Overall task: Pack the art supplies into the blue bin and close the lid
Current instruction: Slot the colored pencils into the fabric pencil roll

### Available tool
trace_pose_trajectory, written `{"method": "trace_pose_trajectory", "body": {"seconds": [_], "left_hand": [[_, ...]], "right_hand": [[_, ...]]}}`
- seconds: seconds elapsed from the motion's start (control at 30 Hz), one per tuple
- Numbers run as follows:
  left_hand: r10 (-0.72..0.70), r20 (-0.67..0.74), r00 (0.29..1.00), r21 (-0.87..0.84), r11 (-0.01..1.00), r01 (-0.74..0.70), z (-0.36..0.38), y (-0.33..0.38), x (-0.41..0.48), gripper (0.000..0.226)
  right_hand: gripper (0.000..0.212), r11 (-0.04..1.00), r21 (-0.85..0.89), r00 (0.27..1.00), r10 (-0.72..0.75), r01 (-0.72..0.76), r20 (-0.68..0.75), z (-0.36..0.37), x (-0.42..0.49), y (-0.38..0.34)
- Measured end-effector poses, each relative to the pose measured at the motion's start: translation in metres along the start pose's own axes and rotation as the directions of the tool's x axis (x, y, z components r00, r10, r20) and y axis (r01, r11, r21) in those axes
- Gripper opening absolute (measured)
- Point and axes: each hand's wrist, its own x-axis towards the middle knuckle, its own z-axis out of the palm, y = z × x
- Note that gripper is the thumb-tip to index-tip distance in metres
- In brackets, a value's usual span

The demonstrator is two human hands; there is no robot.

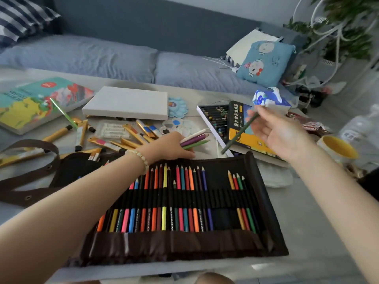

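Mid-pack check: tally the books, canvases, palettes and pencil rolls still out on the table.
Book: 1
Canvas: 1
Palettes: 2
Pencil roll: 1
Total: 5

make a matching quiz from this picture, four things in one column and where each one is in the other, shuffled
Things
1. dark green pencil
2. pencil bundle
3. white canvas
4. mug

Places
a. lying flat behind the paint tubes
b. held by the right hand
c. far right, yellow inside
d. gripped by the left hand

Pairs: 1-b, 2-d, 3-a, 4-c
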Motion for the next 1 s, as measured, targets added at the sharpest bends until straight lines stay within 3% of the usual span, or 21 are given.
{"method": "trace_pose_trajectory", "body": {"seconds": [0.13, 0.2, 0.3, 0.57, 0.7, 1.0], "left_hand": [[-0.068, 0.164, 0.984, 0.085, 0.995, 0.054, -0.009, 0.007, 0.001, 0.057], [-0.096, 0.186, 0.978, 0.122, 0.99, 0.074, -0.009, 0.01, 0.0, 0.051], [-0.096, 0.22, 0.971, 0.03, 0.995, 0.091, -0.011, 0.014, -0.002, 0.038], [-0.028, 0.206, 0.978, -0.14, 0.988, 0.058, -0.018, 0.01, -0.008, 0.023], [-0.008, 0.2, 0.98, -0.238, 0.969, 0.057, -0.018, 0.009, -0.013, 0.028], [-0.004, 0.185, 0.983, -0.326, 0.943, 0.065, -0.019, 0.004, -0.015, 0.025]], "right_hand": [[0.013, 0.992, -0.121, 0.997, 0.03, -0.021, 0.073, 0.0, -0.008, 0.032], [0.013, 0.99, -0.142, 0.998, 0.031, -0.022, 0.056, 0.002, -0.006, 0.039], [0.012, 0.98, -0.196, 0.995, 0.061, -0.046, 0.073, 0.001, 0.0, 0.045], [0.011, 0.925, -0.371, 0.972, 0.159, -0.085, 0.174, 0.009, 0.004, 0.042], [0.009, 0.892, -0.445, 0.973, 0.165, -0.078, 0.162, 0.019, 0.012, 0.039], [0.032, 0.697, -0.709, 0.933, 0.315, -0.102, 0.175, 0.046, 0.017, 0.047]]}}
